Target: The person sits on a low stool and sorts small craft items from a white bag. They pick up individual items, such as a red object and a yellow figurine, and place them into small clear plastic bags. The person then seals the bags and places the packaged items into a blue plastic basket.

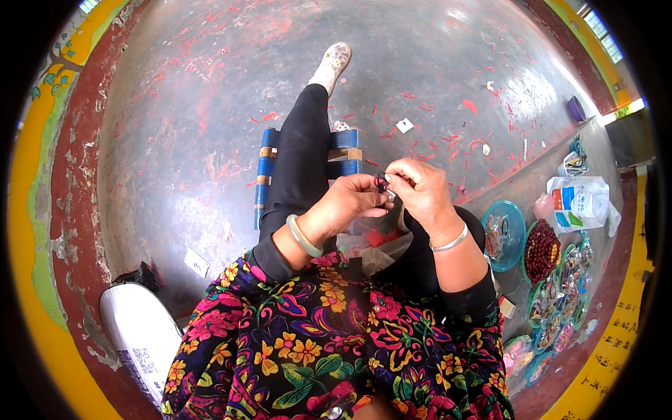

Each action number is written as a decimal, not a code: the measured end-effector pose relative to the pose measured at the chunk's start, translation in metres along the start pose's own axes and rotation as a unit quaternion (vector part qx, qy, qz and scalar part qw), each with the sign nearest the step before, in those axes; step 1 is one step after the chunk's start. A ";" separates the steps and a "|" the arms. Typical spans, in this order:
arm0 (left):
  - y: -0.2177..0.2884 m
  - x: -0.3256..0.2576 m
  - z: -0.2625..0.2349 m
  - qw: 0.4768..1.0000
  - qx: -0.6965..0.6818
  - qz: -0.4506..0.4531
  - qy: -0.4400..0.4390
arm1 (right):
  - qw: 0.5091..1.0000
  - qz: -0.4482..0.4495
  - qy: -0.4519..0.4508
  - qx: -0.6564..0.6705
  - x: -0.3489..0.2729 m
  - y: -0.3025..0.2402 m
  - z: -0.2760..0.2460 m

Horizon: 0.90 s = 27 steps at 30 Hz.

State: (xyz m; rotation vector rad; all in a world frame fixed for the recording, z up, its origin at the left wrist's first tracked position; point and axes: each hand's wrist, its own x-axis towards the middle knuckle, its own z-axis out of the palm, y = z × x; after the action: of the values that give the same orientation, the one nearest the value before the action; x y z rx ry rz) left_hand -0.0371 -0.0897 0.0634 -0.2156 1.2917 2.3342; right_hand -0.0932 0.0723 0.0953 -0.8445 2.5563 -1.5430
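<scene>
In front of my lap, my two hands meet fingertip to fingertip. My left hand, with a pale bangle on its wrist, pinches a small dark item. From the other side my right hand is closed on the same item with thumb and forefinger. A silver bangle circles the right wrist. The dark item is mostly covered by fingers and too small to name exactly. Below the hands, pale crumpled wrapping and a bit of red lie between my legs, partly hidden.
Blue round baskets of small goods stand on the right, beside a heap of dark red beads and a white plastic bag. A blue-strapped frame is under my outstretched leg. Red scraps litter the floor. A white sack lies left.
</scene>
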 end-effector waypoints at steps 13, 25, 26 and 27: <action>0.000 -0.003 -0.002 0.999 -0.016 0.037 0.018 | 0.990 -0.090 -0.012 -0.105 0.004 0.005 -0.006; -0.005 -0.003 -0.005 0.997 -0.033 0.069 -0.013 | 0.981 -0.079 -0.151 -0.090 0.002 0.007 -0.014; -0.005 -0.004 -0.004 0.997 -0.030 0.071 -0.017 | 0.981 -0.071 -0.159 -0.083 0.002 0.006 -0.015; -0.004 -0.004 -0.004 0.997 -0.032 0.067 -0.021 | 0.981 -0.062 -0.166 -0.077 0.001 0.006 -0.016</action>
State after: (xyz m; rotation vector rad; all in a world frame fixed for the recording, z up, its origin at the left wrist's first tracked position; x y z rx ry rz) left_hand -0.0320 -0.0923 0.0596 -0.1015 1.2460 2.4820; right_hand -0.1017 0.0864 0.0986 -1.1847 2.4375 -1.1211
